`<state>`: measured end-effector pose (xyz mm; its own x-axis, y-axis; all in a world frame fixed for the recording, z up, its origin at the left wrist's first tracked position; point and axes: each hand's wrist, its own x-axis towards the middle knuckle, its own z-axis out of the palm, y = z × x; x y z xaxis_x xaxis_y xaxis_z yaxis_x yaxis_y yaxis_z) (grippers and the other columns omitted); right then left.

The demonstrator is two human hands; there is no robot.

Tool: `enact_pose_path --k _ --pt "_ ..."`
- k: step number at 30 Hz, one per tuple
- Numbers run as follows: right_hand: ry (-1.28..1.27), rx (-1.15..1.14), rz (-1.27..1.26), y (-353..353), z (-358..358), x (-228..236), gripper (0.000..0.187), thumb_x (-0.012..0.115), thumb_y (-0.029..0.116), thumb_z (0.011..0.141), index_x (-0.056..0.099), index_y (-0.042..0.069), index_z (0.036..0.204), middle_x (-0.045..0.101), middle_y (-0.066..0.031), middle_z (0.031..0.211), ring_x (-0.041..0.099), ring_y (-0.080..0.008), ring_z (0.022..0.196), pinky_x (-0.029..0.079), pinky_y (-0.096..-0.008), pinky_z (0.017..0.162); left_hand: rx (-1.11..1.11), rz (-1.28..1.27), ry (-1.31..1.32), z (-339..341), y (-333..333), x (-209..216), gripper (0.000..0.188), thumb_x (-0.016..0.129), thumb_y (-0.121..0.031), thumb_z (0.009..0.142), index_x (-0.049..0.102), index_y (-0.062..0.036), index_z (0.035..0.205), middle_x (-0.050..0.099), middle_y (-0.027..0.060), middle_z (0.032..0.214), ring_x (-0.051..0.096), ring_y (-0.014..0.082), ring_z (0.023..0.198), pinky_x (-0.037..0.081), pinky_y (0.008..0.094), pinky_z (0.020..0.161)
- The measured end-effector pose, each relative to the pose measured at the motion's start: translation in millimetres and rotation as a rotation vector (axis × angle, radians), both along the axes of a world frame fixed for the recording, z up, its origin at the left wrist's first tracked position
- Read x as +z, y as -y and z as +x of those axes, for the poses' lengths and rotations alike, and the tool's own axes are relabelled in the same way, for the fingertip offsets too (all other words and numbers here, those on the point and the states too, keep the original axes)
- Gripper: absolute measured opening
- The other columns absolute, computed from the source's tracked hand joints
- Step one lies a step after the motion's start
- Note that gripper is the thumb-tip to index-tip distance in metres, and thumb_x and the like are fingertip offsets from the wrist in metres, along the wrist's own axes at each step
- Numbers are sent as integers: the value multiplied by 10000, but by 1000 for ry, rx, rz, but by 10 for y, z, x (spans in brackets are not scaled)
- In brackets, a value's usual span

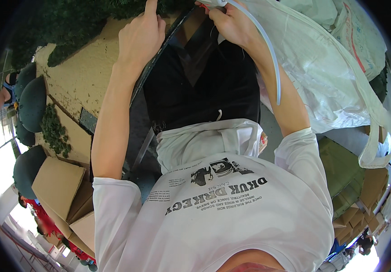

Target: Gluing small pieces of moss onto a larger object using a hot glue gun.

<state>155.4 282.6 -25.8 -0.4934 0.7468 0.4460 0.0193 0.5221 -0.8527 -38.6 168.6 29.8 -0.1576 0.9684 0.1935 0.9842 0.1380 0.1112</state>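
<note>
At the upper edge, my right hand is closed around a white tool with a red part, which looks like a glue gun; the picture's edge cuts it off. From it a long translucent glue stick curves down over my right forearm. My left hand is by the table's dark edge, beside green artificial-looking foliage. Its index finger points away from me and the others are curled. What those curled fingers hold, if anything, is hidden.
A tan tabletop with green bits lies to my left. Cardboard boxes and dark rounded shapes stand beyond it. A big white woven sack fills the right side, above an olive-green bundle. Other people are at the far left.
</note>
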Motion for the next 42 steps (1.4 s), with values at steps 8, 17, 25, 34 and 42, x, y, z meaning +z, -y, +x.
enact_pose_path --k 8,17,25,34,42 --pt "96 37 -109 74 68 127 343 561 47 859 668 -11 1180 707 -266 1020 689 -404 973 521 -447 831 67 -101 -18 -54 43 108 648 589 -119 963 388 -44 1575 648 226 685 641 407 583 523 503 575" --pt "123 46 153 89 19 181 295 566 47 843 650 -32 1115 673 -278 1067 632 -505 1039 515 -476 871 41 -61 -67 -91 88 90 622 575 -136 977 405 -68 1571 639 237 674 636 407 576 516 498 567" --pt "-24 99 -305 219 499 -155 339 496 71 904 710 -25 1148 640 -47 852 517 -98 735 425 -267 677 2 65 293 31 24 88 655 570 -90 989 345 -60 1604 618 235 715 609 370 631 481 473 623" --pt "-246 169 -492 372 613 -356 342 458 13 886 667 -37 1153 686 -98 1087 479 -112 691 433 -285 617 92 -85 212 165 -46 145 716 599 -82 960 333 -108 1624 624 230 706 603 381 627 480 466 623" --pt "31 75 -161 177 291 -81 237 568 61 852 628 -23 1066 646 -186 912 641 -322 821 496 -410 743 112 -93 187 133 -23 -33 721 595 -106 955 333 -124 1626 630 250 702 617 409 597 501 477 595"
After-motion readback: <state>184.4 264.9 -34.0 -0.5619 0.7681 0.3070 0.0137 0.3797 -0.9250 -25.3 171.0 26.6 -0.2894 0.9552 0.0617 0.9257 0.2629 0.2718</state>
